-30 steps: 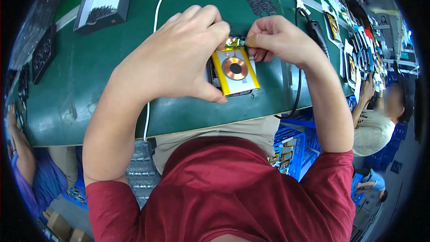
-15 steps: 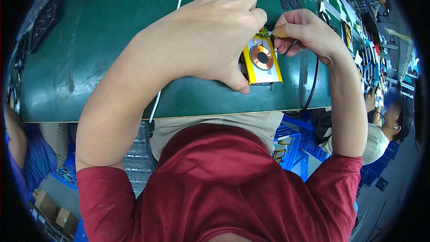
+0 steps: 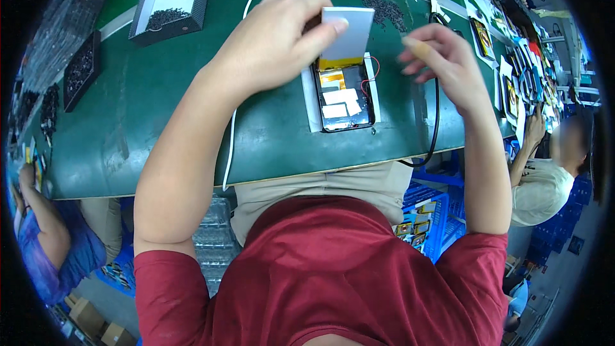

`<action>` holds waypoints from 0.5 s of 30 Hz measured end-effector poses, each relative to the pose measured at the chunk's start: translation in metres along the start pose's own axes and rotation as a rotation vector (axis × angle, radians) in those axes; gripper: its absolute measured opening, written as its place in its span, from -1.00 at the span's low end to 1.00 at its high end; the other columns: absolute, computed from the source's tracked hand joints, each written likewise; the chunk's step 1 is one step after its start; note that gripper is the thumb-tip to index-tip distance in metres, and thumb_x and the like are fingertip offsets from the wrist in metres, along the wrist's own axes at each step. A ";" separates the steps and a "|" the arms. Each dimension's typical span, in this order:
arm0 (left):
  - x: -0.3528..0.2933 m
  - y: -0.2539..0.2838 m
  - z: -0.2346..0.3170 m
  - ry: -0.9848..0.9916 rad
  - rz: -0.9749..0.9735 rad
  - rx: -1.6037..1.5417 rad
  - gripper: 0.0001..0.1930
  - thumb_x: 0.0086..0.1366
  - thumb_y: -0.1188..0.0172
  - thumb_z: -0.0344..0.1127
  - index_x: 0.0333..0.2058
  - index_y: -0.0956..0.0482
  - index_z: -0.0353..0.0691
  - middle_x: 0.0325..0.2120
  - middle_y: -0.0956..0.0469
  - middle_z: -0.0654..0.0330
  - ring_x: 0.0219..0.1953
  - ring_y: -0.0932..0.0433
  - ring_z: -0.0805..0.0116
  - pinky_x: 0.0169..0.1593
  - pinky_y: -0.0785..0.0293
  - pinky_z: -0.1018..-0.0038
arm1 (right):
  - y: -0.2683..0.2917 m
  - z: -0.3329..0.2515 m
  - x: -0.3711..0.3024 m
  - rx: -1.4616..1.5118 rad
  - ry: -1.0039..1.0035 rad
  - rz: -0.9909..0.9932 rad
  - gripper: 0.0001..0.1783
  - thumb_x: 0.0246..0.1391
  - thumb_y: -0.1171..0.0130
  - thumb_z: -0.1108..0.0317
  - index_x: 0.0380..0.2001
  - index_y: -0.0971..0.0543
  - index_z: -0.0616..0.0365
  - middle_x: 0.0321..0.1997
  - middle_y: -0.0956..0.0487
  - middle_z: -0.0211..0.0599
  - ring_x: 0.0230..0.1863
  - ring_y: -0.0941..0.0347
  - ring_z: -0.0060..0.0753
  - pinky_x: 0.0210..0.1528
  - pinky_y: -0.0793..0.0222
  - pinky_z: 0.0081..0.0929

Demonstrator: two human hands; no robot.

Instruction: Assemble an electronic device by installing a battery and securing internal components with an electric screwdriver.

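My left hand (image 3: 288, 38) grips a flat silver battery pack (image 3: 349, 29) with a yellow taped edge, thumb on its face. The pack is tilted up at the far end of an open black case (image 3: 349, 115). White pads (image 3: 341, 97) and a patch of orange-yellow tape show inside the case. A thin red wire (image 3: 377, 67) loops out at its right side. A pale sheet (image 3: 311, 106) lies beneath the case. Right of it, my right hand (image 3: 442, 57) hovers apart, fingers loosely bent and slightly blurred, a tan wrap on one digit. It holds nothing I can see.
A white cable (image 3: 232, 141) crosses the green table (image 3: 173, 115) on the left; a black cable (image 3: 436, 122) curves on the right. Small black parts (image 3: 381, 8) lie scattered behind. An open box (image 3: 170, 22) and dark tray (image 3: 82, 74) stand left. Co-workers sit on both sides.
The battery pack has been tipped up, exposing the case's inside; the copper coil no longer shows. My right hand has let go near the green circuit board and moved right.
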State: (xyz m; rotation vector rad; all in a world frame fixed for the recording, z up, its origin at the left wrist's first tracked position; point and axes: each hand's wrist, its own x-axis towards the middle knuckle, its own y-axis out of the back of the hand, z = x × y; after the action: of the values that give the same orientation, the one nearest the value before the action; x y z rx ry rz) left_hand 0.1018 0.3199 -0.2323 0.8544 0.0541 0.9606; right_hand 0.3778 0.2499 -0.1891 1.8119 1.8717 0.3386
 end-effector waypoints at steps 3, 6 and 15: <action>0.007 -0.015 -0.022 0.117 0.122 -0.056 -0.66 0.42 -0.25 -0.09 -0.16 -0.63 -0.32 -0.43 -0.60 0.15 -0.41 -0.51 0.45 -0.33 -0.45 0.45 | 0.039 0.040 -0.011 -0.489 0.251 0.416 -0.54 0.23 -0.35 0.06 -0.02 -0.58 0.21 -0.25 -0.67 -0.23 -0.22 -0.60 -0.39 -0.18 -0.52 -0.44; 0.009 -0.012 -0.027 0.103 0.098 0.096 -0.67 0.39 -0.29 -0.10 -0.13 -0.64 -0.30 -0.35 -0.59 0.15 -0.31 -0.56 0.45 -0.25 -0.49 0.47 | 0.063 0.060 -0.022 -0.987 0.187 0.595 -0.39 0.14 -0.37 -0.12 0.07 -0.58 0.09 -0.07 -0.59 0.01 -0.15 -0.60 0.01 -0.09 -0.52 -0.14; -0.013 -0.010 0.005 -0.092 -0.024 0.328 -0.09 -0.02 -0.56 0.15 0.26 -0.45 -0.15 0.32 -0.27 -0.11 0.37 -0.25 -0.20 0.37 -0.29 0.08 | 0.063 0.102 -0.023 -1.111 0.035 0.609 -0.34 0.24 -0.20 -0.23 0.21 -0.54 -0.03 -0.11 -0.60 0.02 -0.11 -0.61 0.12 -0.12 -0.53 -0.07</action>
State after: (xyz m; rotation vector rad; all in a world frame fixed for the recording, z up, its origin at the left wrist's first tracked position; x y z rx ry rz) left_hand 0.1029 0.3042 -0.2399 1.1968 0.1453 0.9013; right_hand 0.4837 0.2148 -0.2383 1.4469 0.7360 1.3070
